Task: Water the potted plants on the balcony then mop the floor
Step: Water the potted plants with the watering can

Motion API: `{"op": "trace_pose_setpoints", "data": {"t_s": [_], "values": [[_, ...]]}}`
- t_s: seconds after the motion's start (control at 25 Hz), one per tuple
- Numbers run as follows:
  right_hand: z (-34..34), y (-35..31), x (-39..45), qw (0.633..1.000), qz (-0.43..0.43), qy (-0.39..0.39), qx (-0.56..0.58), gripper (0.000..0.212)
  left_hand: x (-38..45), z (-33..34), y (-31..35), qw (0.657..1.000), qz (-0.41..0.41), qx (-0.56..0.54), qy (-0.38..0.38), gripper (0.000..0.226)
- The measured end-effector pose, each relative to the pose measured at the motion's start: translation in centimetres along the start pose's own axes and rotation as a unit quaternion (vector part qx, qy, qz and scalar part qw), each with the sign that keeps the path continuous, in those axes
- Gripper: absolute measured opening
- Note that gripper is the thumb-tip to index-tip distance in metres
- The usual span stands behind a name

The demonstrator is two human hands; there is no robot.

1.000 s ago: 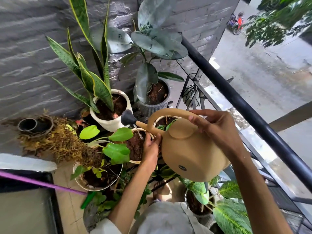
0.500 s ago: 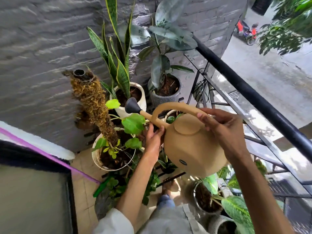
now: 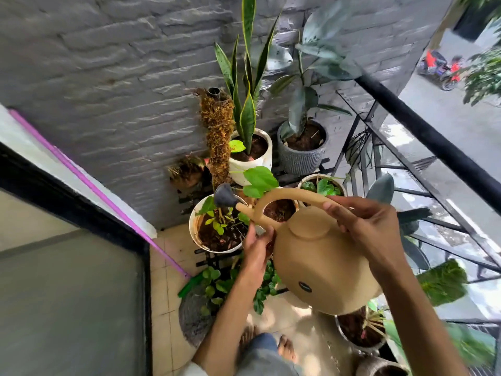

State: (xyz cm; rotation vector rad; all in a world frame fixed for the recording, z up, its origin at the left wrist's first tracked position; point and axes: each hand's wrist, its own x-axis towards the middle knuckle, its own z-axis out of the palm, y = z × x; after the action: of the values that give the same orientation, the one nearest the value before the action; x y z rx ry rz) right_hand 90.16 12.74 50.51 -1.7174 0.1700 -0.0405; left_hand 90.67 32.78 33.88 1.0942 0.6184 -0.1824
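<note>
Watering can (image 3: 322, 264), tan with a dark rose (image 3: 224, 196) on its spout, hangs in front of me over the plant stand, tipped so the rose points down-left at a white pot with a moss pole (image 3: 214, 226). My right hand (image 3: 366, 232) is wrapped over the arched handle from above, fingers curled round it, forearm running in from the lower right. My left hand (image 3: 256, 249) reaches up from below, fingers closed lightly against the base of the spout where it joins the body, steadying it. Behind the can I count four more pots on the stand: a white one with a snake plant (image 3: 250, 153), a grey ribbed one with a rubber plant (image 3: 302, 150), a brown-soil pot (image 3: 279, 210) partly hidden by the handle, and a white pot of small leaves (image 3: 322, 185). One more pot (image 3: 360, 332) sits below the can's bottom, half covered by it. A black railing (image 3: 433, 142) runs diagonally on the right. A purple mop handle (image 3: 100, 191) leans along the grey brick wall (image 3: 108, 77) on the left, ending near the tiled floor (image 3: 165, 294). My bare feet show at the bottom edge.
</note>
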Motion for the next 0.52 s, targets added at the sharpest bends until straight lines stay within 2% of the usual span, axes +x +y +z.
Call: {"op": "trace_pose_setpoints", "data": {"t_s": [0.24,0.52], "values": [[5.8,-0.8,-1.5,0.999,-0.006,-0.036,0.009,0.017,0.5,-5.4,2.3,0.999,0.016,-0.029,0.017,0.064],[14.5,-2.8,-2.7,1.000,-0.007,0.002,-0.003,0.019,3.5,-12.1,6.7,1.000,0.000,0.001,-0.012,0.064]]}}
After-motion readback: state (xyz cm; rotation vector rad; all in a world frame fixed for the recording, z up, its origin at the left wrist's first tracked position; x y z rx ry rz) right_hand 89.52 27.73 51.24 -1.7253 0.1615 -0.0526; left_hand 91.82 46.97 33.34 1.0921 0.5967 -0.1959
